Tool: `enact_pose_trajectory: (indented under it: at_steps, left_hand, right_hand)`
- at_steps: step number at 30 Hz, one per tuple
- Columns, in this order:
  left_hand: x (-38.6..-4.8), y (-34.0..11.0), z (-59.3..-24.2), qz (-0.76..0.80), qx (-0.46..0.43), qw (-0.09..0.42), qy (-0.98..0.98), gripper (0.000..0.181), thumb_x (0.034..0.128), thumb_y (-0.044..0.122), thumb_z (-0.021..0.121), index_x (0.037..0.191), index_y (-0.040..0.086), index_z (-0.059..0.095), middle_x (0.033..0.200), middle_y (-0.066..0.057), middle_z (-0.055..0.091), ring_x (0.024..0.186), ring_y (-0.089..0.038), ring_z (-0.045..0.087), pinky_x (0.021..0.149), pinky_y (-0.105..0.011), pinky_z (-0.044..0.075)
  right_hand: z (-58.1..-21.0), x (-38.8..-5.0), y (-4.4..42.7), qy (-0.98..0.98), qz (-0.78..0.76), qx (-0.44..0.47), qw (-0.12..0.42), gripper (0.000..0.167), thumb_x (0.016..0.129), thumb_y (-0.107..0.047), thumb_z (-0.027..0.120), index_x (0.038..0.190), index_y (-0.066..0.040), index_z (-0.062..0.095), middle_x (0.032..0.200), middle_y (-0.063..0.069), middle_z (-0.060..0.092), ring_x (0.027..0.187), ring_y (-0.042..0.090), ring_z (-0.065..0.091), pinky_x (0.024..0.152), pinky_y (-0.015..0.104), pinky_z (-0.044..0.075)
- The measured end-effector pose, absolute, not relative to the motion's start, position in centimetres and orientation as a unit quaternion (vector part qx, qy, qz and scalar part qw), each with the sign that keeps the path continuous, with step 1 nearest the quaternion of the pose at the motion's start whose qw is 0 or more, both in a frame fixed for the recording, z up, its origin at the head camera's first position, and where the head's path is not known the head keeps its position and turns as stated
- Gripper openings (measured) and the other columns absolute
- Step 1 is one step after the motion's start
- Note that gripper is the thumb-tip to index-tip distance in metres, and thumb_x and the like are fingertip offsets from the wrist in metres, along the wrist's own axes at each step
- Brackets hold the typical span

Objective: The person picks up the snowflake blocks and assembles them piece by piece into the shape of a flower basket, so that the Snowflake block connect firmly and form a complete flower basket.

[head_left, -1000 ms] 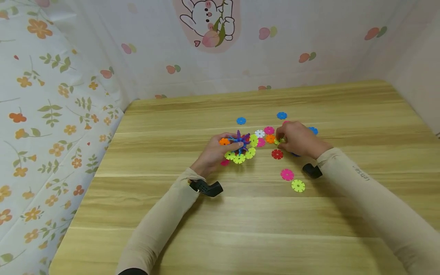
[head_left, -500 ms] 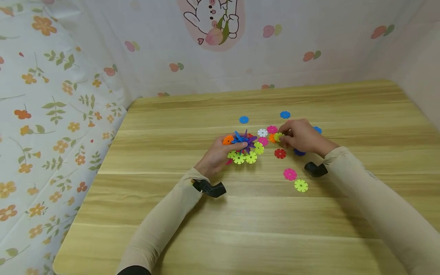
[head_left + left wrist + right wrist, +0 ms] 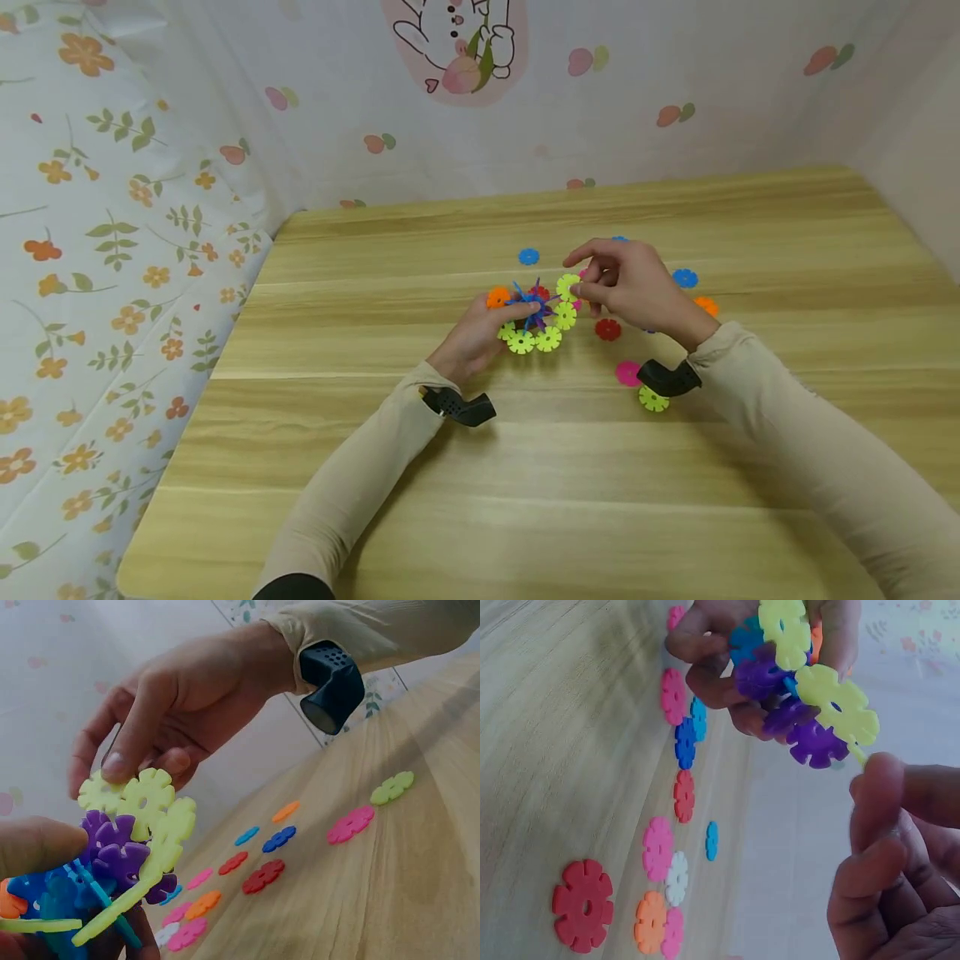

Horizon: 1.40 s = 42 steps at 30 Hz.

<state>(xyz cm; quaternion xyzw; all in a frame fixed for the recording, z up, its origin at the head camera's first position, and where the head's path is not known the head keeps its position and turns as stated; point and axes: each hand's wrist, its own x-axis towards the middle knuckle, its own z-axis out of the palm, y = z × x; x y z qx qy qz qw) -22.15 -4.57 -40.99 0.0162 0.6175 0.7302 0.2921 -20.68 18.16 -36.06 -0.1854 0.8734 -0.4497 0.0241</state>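
Note:
My left hand (image 3: 472, 337) holds a joined cluster of plastic snowflake discs (image 3: 534, 310), its thumb pressed on the blue and purple middle. Linked yellow discs (image 3: 549, 339) curve round the cluster's near and right sides, and an orange disc (image 3: 498, 297) sits at its left. Between thumb and finger, my right hand (image 3: 637, 283) pinches a yellow snowflake disc (image 3: 96, 793) at the upper end of that yellow chain. In the right wrist view the pinched disc is mostly hidden by the fingertips (image 3: 881, 787). Whether its slot is fully joined, I cannot tell.
Loose discs lie flat on the wooden table (image 3: 375, 467): red (image 3: 608, 330), pink (image 3: 627, 373), yellow (image 3: 654, 399), blue (image 3: 685, 277) and orange (image 3: 706, 307). A white disc (image 3: 676, 878) lies among others beyond the hands. A patterned cloth (image 3: 315, 125) hangs behind the table.
My right hand has picked a yellow disc from among the loose ones and moved left, bringing it to the cluster. My left hand still holds the cluster in nearly the same place.

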Motion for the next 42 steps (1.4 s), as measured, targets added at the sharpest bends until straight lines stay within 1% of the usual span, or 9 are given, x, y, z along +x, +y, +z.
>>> enact_pose_trajectory:
  at_steps: [6,11,14,19,24,32,34,37,42]
  left_hand:
    - [-22.2,-4.3,-40.8,0.729,0.013,0.3,0.615,0.004,0.0993,0.015,0.062,0.101,0.013,0.063,0.113,0.001,0.066,0.111,-0.015,0.058,0.104,-0.04,0.048]
    - [-22.2,-4.0,-40.7,0.739,0.015,0.296,0.605,0.011,0.0994,0.013,0.061,0.11,0.008,0.064,0.118,0.0,0.065,0.118,-0.017,0.056,0.115,-0.046,0.04]
    - [-22.3,-3.5,-40.8,0.743,0.003,0.282,0.608,0.019,0.0981,0.011,0.064,0.115,0.004,0.064,0.115,0.0,0.066,0.115,-0.015,0.056,0.106,-0.038,0.047]
    - [-22.4,-3.1,-41.1,0.741,-0.006,0.264,0.617,0.025,0.096,0.01,0.067,0.118,-0.001,0.061,0.111,-0.002,0.065,0.105,-0.014,0.06,0.089,-0.023,0.053]
    - [-22.4,-3.0,-41.1,0.733,-0.016,0.26,0.629,0.02,0.0945,0.009,0.068,0.11,0.001,0.06,0.107,-0.002,0.065,0.1,-0.013,0.06,0.088,-0.023,0.052]
    - [-22.5,-3.4,-41.2,0.709,0.011,0.276,0.649,0.01,0.096,0.012,0.067,0.101,0.005,0.063,0.099,0.0,0.066,0.093,-0.012,0.061,0.081,-0.022,0.053]
    - [-22.6,-3.8,-41.1,0.714,0.016,0.295,0.635,0.007,0.0973,0.012,0.065,0.094,0.008,0.06,0.1,-0.001,0.066,0.094,-0.013,0.062,0.08,-0.022,0.055]
    - [-22.9,-4.6,-40.7,0.711,0.024,0.307,0.632,0.015,0.0984,0.011,0.063,0.084,0.011,0.059,0.099,-0.001,0.065,0.094,-0.014,0.061,0.076,-0.023,0.055]
    - [-23.6,-5.4,-40.1,0.691,0.04,0.298,0.658,0.014,0.0966,0.014,0.065,0.083,0.014,0.061,0.097,0.002,0.063,0.1,-0.014,0.057,0.087,-0.031,0.053]
  right_hand:
    - [-35.8,-20.6,17.9,0.875,-0.448,-0.182,0.018,0.016,0.092,-0.009,0.071,0.107,-0.003,0.07,0.075,0.015,0.067,0.056,0.024,0.067,0.053,0.028,0.052]
    - [-35.9,-20.2,17.3,0.875,-0.448,-0.183,-0.018,0.012,0.091,-0.001,0.068,0.104,-0.001,0.07,0.074,0.018,0.067,0.053,0.025,0.066,0.05,0.029,0.054]
    - [-36.4,-20.2,16.8,0.877,-0.44,-0.187,-0.044,0.011,0.09,0.003,0.067,0.101,0.001,0.07,0.071,0.016,0.066,0.05,0.022,0.065,0.049,0.027,0.053]
    - [-37.0,-20.2,16.5,0.865,-0.476,-0.159,-0.029,0.01,0.09,0.005,0.065,0.1,0.003,0.068,0.072,0.017,0.065,0.049,0.026,0.064,0.046,0.028,0.052]
    - [-37.6,-20.2,16.2,0.849,-0.511,-0.133,-0.007,0.008,0.091,0.005,0.064,0.099,0.005,0.067,0.075,0.019,0.063,0.05,0.028,0.064,0.048,0.029,0.053]
    - [-38.4,-19.8,15.6,0.848,-0.511,-0.138,-0.026,0.006,0.091,0.005,0.065,0.096,0.006,0.065,0.075,0.02,0.063,0.047,0.024,0.061,0.045,0.027,0.052]
    - [-38.4,-19.9,15.7,0.849,-0.508,-0.145,-0.014,0.007,0.091,0.004,0.066,0.098,0.006,0.065,0.076,0.019,0.064,0.049,0.025,0.062,0.048,0.028,0.054]
    - [-38.0,-20.1,16.2,0.85,-0.503,-0.154,0.021,0.012,0.093,0.0,0.065,0.105,0.003,0.065,0.079,0.02,0.065,0.054,0.03,0.065,0.053,0.033,0.056]
    - [-36.4,-19.7,18.1,0.89,-0.42,-0.166,0.056,0.02,0.097,-0.015,0.065,0.114,-0.004,0.066,0.092,0.014,0.069,0.067,0.026,0.068,0.063,0.032,0.056]
